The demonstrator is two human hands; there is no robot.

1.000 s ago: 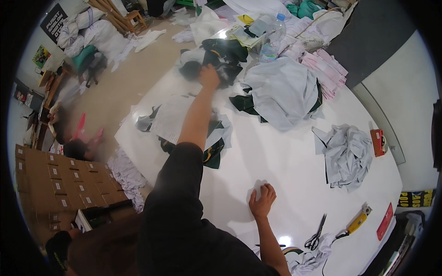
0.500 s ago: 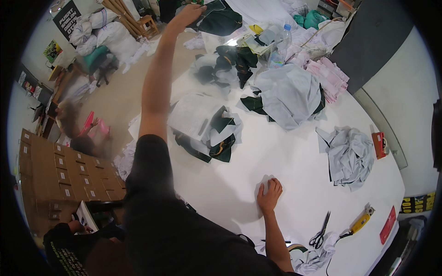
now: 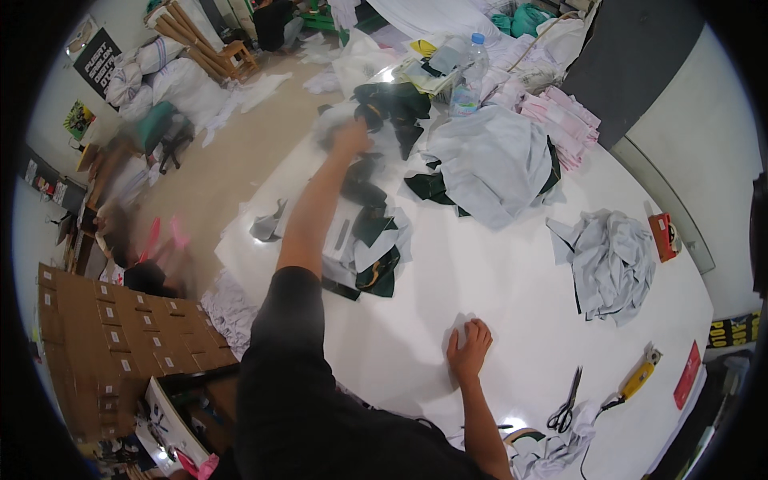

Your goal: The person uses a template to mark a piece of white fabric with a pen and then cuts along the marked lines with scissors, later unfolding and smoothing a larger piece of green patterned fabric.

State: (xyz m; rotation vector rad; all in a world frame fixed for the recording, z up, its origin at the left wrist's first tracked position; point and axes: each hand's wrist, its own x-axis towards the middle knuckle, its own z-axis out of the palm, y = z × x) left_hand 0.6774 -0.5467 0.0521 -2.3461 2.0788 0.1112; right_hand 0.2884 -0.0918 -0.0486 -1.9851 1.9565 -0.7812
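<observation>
My left hand (image 3: 350,138) is stretched far forward over a loose heap of grey and dark green cloth pieces (image 3: 398,102). Motion blurs its fingers, so whether they grip any cloth cannot be made out. Beneath and beside that forearm lies another pile of grey and dark green cut pieces (image 3: 382,268), partly covered by the arm. My right hand (image 3: 470,350) rests on the white table (image 3: 400,344), fingers apart and slightly bent, holding nothing. To its right are black scissors (image 3: 566,404) and a yellow corded power tool (image 3: 640,376).
A grey cloth bundle (image 3: 492,164) sits mid-table, with a crumpled grey heap (image 3: 612,264) farther right near a red tape dispenser (image 3: 663,237). A water bottle (image 3: 472,76) stands by folded pink cloth (image 3: 560,124). Stacked cardboard boxes (image 3: 120,344) are left, where another person (image 3: 144,276) is.
My left hand has come back from the far edge, where it was at a dark green piece, to the nearer heap. Dark green cloth now shows below that hand. My right hand stays put.
</observation>
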